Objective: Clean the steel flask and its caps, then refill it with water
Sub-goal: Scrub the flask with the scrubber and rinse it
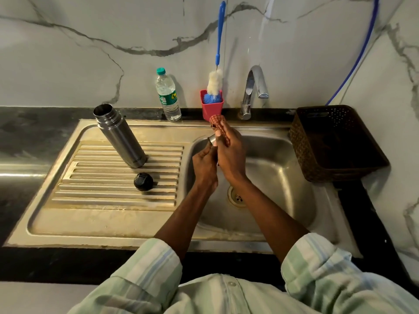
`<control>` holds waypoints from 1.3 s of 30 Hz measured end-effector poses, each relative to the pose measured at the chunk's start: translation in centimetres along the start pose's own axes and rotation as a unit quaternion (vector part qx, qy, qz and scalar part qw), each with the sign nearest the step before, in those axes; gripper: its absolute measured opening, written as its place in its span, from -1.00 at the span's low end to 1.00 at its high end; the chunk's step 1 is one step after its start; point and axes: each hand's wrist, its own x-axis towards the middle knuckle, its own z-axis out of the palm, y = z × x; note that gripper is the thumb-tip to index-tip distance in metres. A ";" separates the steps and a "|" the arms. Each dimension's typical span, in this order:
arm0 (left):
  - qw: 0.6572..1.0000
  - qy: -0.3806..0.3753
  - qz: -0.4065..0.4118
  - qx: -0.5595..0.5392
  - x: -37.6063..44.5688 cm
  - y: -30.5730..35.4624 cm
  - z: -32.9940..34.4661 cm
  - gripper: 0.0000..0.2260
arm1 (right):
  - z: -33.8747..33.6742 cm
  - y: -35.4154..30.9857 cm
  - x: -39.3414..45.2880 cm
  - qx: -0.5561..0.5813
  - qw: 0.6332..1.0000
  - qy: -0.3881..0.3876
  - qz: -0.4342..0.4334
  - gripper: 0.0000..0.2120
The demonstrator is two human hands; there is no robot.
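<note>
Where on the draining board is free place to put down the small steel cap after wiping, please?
Free: the ribbed draining board left of the black cap, and the flat strip in front of the ribs. Crowded: the back right part, where the steel flask stands, and the ledge behind with the water bottle and red cup.

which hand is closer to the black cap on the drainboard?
Left. The left hand is over the basin's left edge, just right of the black cap. The right hand, holding the cloth, sits farther right.
</note>
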 end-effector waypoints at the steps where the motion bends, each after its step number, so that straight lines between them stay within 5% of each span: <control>1: 1.000 -0.005 -0.007 -0.019 0.1 0.1 -0.3 -0.84 | -0.2 0.2 0.6 0.023 0.999 -0.017 0.029 -0.63; 5: 0.993 -0.025 -0.039 -0.112 0.0 0.9 -1.2 -0.86 | -1.8 0.9 2.1 0.261 0.939 -0.046 0.221 -0.69; 11: 0.992 -0.019 -0.064 -0.104 0.1 1.0 -1.3 -0.85 | 0.0 0.8 -1.4 0.024 1.000 0.000 -0.014 -0.61; 15: 0.990 -0.056 -0.060 -0.113 0.3 1.8 -1.5 -0.75 | -2.2 1.0 2.5 0.226 0.943 -0.017 0.243 -0.70; 17: 0.993 -0.037 -0.053 -0.097 0.5 1.9 -1.2 -0.69 | -2.2 1.0 1.5 0.195 0.961 -0.003 0.195 -0.69; 21: 0.996 -0.018 -0.058 -0.060 0.2 1.4 -1.0 -0.87 | -0.2 1.2 -1.2 -0.005 0.999 0.002 -0.048 -0.61; 24: 0.996 -0.065 -0.057 -0.013 0.0 1.4 -1.7 -0.88 | -1.6 0.9 1.5 -0.048 0.997 -0.030 0.048 -0.66; 27: 0.991 -0.128 -0.039 0.028 0.7 1.7 -2.9 -0.80 | -4.0 0.1 3.8 0.172 0.941 -0.129 0.261 -0.76; 32: 0.972 -0.181 0.027 0.151 0.9 2.6 -2.5 -0.77 | -2.0 0.0 2.4 -0.153 0.980 -0.121 0.041 -0.65; 34: 0.961 -0.219 0.037 0.163 1.4 2.4 -2.3 -0.72 | -2.4 -0.9 2.9 -0.107 0.981 -0.120 0.104 -0.68; 37: 0.974 -0.208 0.033 0.082 2.3 2.0 -3.5 -0.69 | -4.9 -0.9 4.8 0.144 0.896 -0.234 0.349 -0.63; 39: 0.981 -0.190 0.020 -0.012 2.6 2.1 -3.8 -0.82 | -5.6 -0.5 4.6 0.302 0.827 -0.276 0.387 -0.55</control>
